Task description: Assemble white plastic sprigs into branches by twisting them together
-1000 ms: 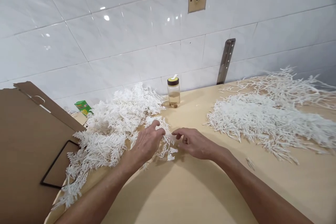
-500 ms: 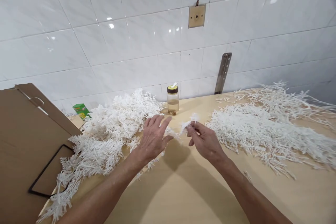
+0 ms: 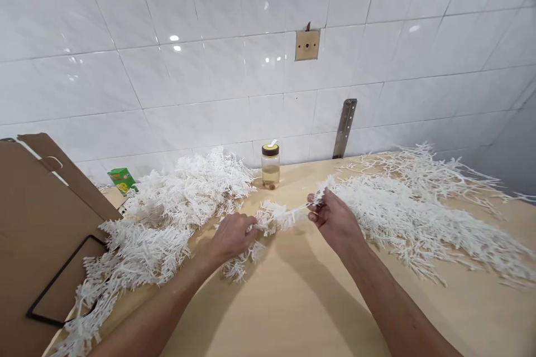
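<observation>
Between my two hands stretches a white, feathery artificial sprig (image 3: 282, 216), held above the tabletop. My left hand (image 3: 235, 236) is closed around its left end, and more white tufts hang below the fingers. At the other end, my right hand (image 3: 335, 217) pinches the sprig between thumb and fingers. A big heap of fluffy white sprigs (image 3: 180, 201) lies just left of my left hand. Right of my right hand spreads a flatter pile of thin white branched stems (image 3: 419, 223).
Behind the hands stands a jar (image 3: 270, 166) with a dark-rimmed yellow lid and some liquid. A cardboard box (image 3: 50, 234) flanks the left side, near a small green packet (image 3: 123, 181). A metal bracket (image 3: 345, 128) leans at the tiled wall (image 3: 226, 78).
My left hand was open with fingers spread; now it has closed on the sprig, lower down. My right hand has moved slightly right, and the sprig is stretched between them. The view has tilted up.
</observation>
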{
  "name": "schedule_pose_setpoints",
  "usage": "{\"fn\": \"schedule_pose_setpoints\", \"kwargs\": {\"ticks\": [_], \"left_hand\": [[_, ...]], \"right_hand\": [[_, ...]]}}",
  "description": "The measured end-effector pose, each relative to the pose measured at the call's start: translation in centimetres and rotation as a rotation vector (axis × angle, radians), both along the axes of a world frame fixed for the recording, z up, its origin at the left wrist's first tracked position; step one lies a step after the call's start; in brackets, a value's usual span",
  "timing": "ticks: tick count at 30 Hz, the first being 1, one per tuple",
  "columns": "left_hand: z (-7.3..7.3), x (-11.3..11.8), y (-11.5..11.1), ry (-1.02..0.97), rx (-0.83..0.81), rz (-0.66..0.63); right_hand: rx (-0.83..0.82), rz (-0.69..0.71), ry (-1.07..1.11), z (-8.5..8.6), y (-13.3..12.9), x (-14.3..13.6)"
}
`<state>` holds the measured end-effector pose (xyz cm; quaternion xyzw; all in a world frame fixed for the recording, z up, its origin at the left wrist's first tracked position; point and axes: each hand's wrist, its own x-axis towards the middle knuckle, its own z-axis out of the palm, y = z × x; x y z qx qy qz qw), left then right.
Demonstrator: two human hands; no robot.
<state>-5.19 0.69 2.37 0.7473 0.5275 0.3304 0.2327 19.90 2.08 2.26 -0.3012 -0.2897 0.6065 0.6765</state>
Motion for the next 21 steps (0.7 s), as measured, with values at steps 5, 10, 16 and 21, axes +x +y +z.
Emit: {"fn": "schedule_pose_setpoints", "kwargs": {"ticks": [5,10,16,21], "left_hand": [[0.2,-3.0,-0.1,0.187,0.042,0.071],[0.6,-4.3,0.8,0.080,-0.022,0.284],[2.4,-2.7,1.3,0.811,-0.192,0.298],[3.4,-2.5,1.3,0.962,-0.224,0.217]], "right_hand": [[-0.005,-0.079,0.213,1.1,0.4,2.4],[-0.011,0.057,0.211,1.7,-0.2,2.2],[0.126,0.151,0.344,2.6,-1.1,3.7],[0.193,0.123,0.464,2.5,-1.4,6.0]]}}
